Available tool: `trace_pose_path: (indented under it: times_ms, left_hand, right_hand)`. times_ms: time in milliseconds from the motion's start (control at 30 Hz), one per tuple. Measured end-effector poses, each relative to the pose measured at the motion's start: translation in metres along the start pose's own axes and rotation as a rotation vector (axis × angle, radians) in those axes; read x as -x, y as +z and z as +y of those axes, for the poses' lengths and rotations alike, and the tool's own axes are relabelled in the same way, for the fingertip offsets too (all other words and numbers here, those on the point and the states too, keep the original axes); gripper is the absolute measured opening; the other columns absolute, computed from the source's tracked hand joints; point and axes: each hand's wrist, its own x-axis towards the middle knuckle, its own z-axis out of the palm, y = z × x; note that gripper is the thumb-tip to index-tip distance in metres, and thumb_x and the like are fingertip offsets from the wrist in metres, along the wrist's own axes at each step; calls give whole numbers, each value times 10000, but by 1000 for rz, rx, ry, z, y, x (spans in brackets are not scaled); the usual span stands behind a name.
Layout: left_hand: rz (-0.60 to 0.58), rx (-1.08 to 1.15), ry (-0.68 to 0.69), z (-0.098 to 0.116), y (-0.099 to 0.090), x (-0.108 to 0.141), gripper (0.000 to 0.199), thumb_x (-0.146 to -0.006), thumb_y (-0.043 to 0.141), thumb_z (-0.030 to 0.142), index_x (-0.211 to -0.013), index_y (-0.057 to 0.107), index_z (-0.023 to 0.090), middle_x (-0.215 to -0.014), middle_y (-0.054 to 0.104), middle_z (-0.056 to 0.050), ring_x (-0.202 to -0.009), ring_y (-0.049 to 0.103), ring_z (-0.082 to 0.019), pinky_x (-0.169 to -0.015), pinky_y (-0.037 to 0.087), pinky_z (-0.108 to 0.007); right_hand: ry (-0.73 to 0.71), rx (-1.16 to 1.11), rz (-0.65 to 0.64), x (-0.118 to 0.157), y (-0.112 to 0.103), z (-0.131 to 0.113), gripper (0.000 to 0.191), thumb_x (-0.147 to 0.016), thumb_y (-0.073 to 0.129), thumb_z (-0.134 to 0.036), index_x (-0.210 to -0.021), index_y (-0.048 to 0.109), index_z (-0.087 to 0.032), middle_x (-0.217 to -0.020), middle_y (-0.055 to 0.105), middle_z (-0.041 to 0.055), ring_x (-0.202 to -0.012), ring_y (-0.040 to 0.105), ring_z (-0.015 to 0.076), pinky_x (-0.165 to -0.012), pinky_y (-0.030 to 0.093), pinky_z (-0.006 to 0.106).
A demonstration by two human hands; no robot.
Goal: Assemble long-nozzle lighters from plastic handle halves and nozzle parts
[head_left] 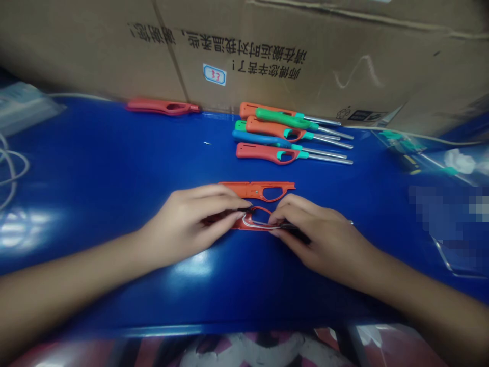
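An open orange-red shell half point(262, 210) lies in the middle of the blue table, with a thin white wire point(250, 222) running along it. My left hand point(202, 216) pinches a small black part at the shell's left portion. On the right, my right hand point(313, 229) has its fingers closed on a dark, slender part by the shell's right end; its far end is mostly hidden by the hand. Just beyond my fingers rests a second orange shell half point(252, 189), untouched, its loop-shaped opening toward the right.
Several assembled lighters point(267, 153) in orange, green, blue and red lie behind. A red handle point(164, 106) sits at the back left, before a large cardboard box point(260, 61). Plastic bags point(454, 163) are at right; a white cable point(13, 168) is at left.
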Motion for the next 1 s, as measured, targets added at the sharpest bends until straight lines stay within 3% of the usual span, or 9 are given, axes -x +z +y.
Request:
trace_pose_path:
  times_ms: [467,633,800,1000]
  left_hand:
    - [-10,68,-146,-3,2,-1,178,-937,677,237,-1075,778,188,-1031,778,-70,-849,744,-156,-739,605,-221]
    - [-24,70,-145,-4,2,-1,172,-938,674,239,-1060,781,182,-1024,777,-74,-854,742,-153,-731,600,-213]
    - [-33,73,-165,-4,1,-2,164,-934,674,246,-1043,782,187,-1001,777,-66,-819,736,-143,-686,587,-198]
    - [-31,73,-158,-4,3,-3,154,-934,679,239,-1033,781,180,-985,775,-62,-807,729,-135,-679,572,-193]
  right_hand:
    - [9,-29,-14,-2,0,-1,21,-973,565,-239,-974,583,-228,-1050,655,11,-870,638,155,-693,450,285]
    - [-32,21,-4,-1,-1,1,121,-1027,492,-285,-1002,590,-220,-1055,662,23,-874,644,158,-676,438,288]
    - [-156,211,-1,1,-1,4,254,-1074,381,-311,-1016,595,-187,-1009,650,43,-731,608,143,-575,373,291]
    - [-96,142,-13,-2,1,2,65,-994,526,-271,-973,544,-213,-1005,616,4,-703,579,122,-550,349,272]
